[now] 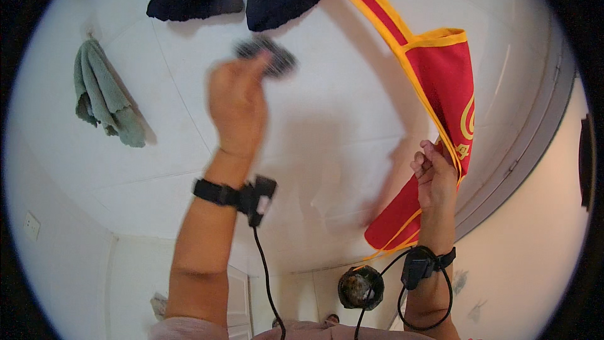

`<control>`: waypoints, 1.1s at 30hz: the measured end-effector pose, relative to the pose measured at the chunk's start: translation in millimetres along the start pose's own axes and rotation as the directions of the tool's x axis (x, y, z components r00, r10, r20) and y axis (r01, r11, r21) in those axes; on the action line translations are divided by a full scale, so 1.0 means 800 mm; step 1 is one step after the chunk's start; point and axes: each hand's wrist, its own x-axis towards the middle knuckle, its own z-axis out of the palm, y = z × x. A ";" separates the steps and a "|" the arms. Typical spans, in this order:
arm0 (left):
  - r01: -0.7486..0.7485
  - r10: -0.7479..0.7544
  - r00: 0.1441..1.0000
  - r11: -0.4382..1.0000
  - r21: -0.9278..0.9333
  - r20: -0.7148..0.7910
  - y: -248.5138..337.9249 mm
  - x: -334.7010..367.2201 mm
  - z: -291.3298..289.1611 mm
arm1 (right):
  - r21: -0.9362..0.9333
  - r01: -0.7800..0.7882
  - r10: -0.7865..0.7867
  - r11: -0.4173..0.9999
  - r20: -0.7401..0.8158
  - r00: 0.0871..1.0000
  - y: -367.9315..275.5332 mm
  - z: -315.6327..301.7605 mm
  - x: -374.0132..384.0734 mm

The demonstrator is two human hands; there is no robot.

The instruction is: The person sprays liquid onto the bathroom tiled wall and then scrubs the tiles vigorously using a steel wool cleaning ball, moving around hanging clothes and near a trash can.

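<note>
Red apron [449,85] against right grip [436,175]; left grip [238,104] pinches dark object [280,61].

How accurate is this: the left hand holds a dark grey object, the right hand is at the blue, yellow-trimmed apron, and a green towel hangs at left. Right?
Not quite: the yellow-trimmed apron is red, not blue, as the head view shows. The rest stands: left hand holding the dark grey object, right hand at the apron, green towel at left.

Left hand [238,102] holding a dark object [284,60] (blurred), right hand [435,175] at yellow-edged red cloth [441,74], green towel [104,94] hanging.
</note>
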 end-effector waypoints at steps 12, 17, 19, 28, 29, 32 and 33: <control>-0.264 0.279 0.960 0.933 -0.245 0.031 0.028 0.059 0.047 | -0.031 -0.042 0.042 0.999 -0.029 0.999 -0.015 0.017 -0.012; -0.099 0.253 0.884 0.923 -0.372 0.393 0.045 -0.117 0.016 | -0.062 -0.109 0.108 0.992 -0.008 0.994 -0.016 0.014 -0.019; 0.042 0.097 0.880 0.959 -0.280 0.466 0.038 -0.124 -0.008 | -0.095 -0.133 0.135 0.987 0.020 0.991 -0.015 0.010 -0.025; 0.194 -0.091 0.888 0.963 -0.188 0.451 0.066 -0.080 -0.002 | -0.061 -0.200 0.204 0.978 0.069 0.977 -0.013 0.010 -0.026; 0.250 -0.141 0.866 0.953 -0.172 0.480 0.066 -0.097 -0.008 | -0.093 -0.204 0.206 0.975 0.017 0.978 -0.015 0.016 -0.029; 0.252 -0.168 0.869 0.960 -0.126 0.465 0.051 -0.087 -0.024 | -0.107 -0.172 0.180 0.979 0.071 0.981 -0.019 0.014 -0.030; 0.195 -0.148 0.902 0.978 -0.076 0.406 0.041 -0.073 -0.033 | -0.084 -0.185 0.190 0.979 0.052 0.980 -0.021 0.020 -0.033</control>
